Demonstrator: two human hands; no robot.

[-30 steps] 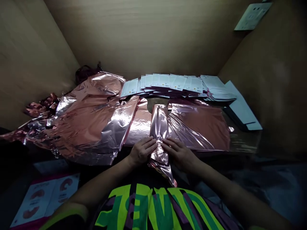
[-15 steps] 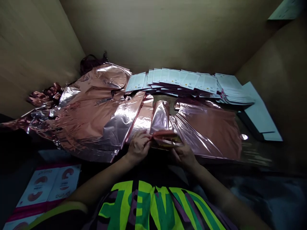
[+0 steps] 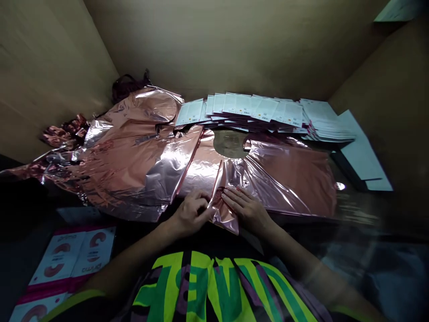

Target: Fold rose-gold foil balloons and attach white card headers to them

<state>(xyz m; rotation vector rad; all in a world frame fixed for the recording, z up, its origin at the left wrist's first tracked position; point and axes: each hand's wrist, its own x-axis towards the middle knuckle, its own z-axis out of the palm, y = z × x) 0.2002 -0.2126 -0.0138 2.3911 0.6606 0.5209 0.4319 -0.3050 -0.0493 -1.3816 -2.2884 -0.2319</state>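
Note:
A folded rose-gold foil balloon (image 3: 226, 217) lies in front of me, one corner hanging over the table's near edge. My left hand (image 3: 191, 212) is closed, thumb and forefinger pinching its left edge. Lying flat on the foil, my right hand (image 3: 250, 209) has its fingers stretched out and presses the fold. To the right spreads a flat, curved sheet of the same foil (image 3: 295, 174). On the left is a wide pile of flat foil balloons (image 3: 124, 174), wrinkled and shiny.
White printed packets (image 3: 237, 105) overlap along the back, with a thicker stack (image 3: 325, 120) at their right end. A white sheet (image 3: 363, 154) lies beyond. Crumpled foil (image 3: 67, 132) sits at left. Printed white-and-pink packaging (image 3: 72, 255) is low on the left. Wooden panels (image 3: 214, 49) enclose the table.
The folded foil that both hands held up is now laid down toward me. My right hand has gone from gripping it to lying flat on top. My left hand still pinches its edge.

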